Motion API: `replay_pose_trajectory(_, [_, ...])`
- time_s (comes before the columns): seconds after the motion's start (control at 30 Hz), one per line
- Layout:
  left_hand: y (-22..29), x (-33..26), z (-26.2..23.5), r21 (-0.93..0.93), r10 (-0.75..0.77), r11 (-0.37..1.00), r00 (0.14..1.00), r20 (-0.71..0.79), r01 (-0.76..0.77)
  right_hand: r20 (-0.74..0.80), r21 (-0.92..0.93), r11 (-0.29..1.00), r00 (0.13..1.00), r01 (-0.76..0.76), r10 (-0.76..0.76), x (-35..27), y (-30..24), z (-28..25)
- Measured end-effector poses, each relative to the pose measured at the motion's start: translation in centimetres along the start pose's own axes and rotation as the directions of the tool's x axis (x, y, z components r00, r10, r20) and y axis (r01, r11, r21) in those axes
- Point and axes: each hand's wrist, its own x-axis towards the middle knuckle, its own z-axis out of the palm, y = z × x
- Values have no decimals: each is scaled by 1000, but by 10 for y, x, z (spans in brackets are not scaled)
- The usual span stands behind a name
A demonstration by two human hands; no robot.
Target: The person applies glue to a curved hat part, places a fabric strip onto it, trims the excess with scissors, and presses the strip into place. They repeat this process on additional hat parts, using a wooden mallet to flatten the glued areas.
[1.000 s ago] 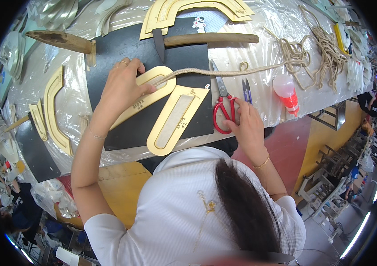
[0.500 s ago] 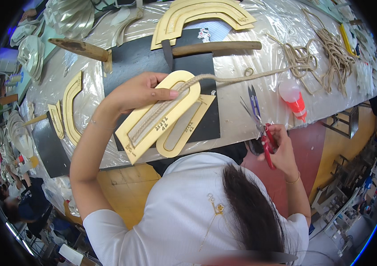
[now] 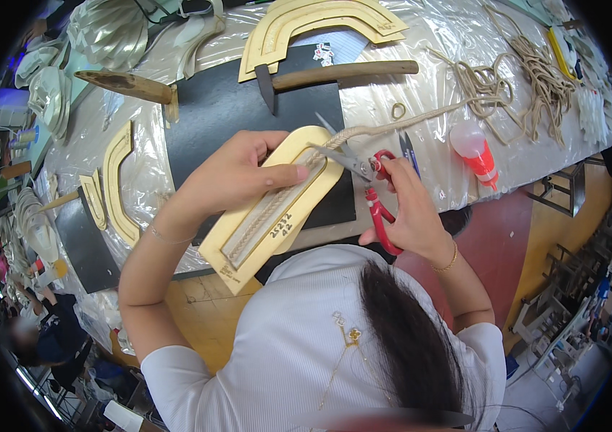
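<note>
My left hand point(image 3: 252, 173) grips a pale yellow slotted template point(image 3: 282, 205), rounded at its upper end, with the thumb pressed over the slot. A beige braided cord point(image 3: 385, 128) lies along the slot and leaves past the rounded end toward the right. Red-handled scissors point(image 3: 381, 223) are in my right hand point(image 3: 415, 212), fingers in the loops. Their blades are spread, one on each side of the cord near the template's rounded end. The template beneath is mostly hidden by the held one.
A hammer point(image 3: 349, 74) lies on the black mat point(image 3: 208, 115). To the right are blue-handled snips point(image 3: 409, 153), a red-and-clear squeeze bottle point(image 3: 474, 155) and piled cord point(image 3: 543, 79). Curved templates point(image 3: 320, 21) sit at the back, another point(image 3: 113, 180) at left.
My right hand has brought the scissors up and left to the cord, and their blades have spread. My left hand and the held template have shifted slightly right and nearer me.
</note>
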Motion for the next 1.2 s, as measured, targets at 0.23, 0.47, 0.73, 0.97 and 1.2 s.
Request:
replay_pose_trajectory(0.23, [1, 2, 2, 105, 75, 992, 997, -24, -72, -98, -279, 952, 982, 129, -162, 14, -12, 1])
replay_pose_trajectory(0.47, [2, 0, 3, 163, 106, 982, 993, -58, -96, -96, -228, 968, 987, 106, -131, 19, -16, 3])
replay_pose_trajectory(0.73, [-1, 1, 1, 111, 74, 992, 994, -86, -65, -49, -231, 973, 999, 7, -19, 23, -19, 8])
replay_pose_trajectory(0.97, [4, -1, -1, 144, 62, 988, 993, -100, -47, -120, -250, 961, 982, 116, -150, 30, -16, 11])
replay_pose_trajectory(1.2, [3, -1, -1, 116, 57, 992, 995, -86, -47, -68, -256, 963, 992, 87, -108, 26, -9, 11])
